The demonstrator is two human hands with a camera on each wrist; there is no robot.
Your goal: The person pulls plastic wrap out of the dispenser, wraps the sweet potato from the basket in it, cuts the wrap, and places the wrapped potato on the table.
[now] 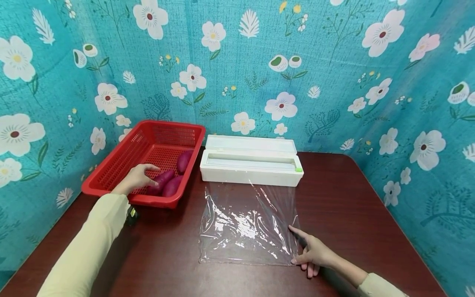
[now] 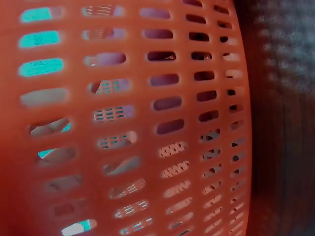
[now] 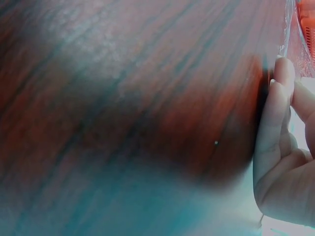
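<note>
The left hand (image 1: 138,177) reaches a purple tuber (image 1: 165,177) in the left red basket (image 1: 159,201), its grip I cannot tell; the right hand (image 1: 314,251), thumb and forefinger spread, touches clear film (image 1: 245,233). The tuber seems firm, best held around its middle.

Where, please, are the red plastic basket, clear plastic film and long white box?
Red plastic basket (image 1: 164,155): head view, bare floor.
Clear plastic film (image 1: 243,229): head view, sheet's middle.
Long white box (image 1: 252,175): head view, front wall.
</note>
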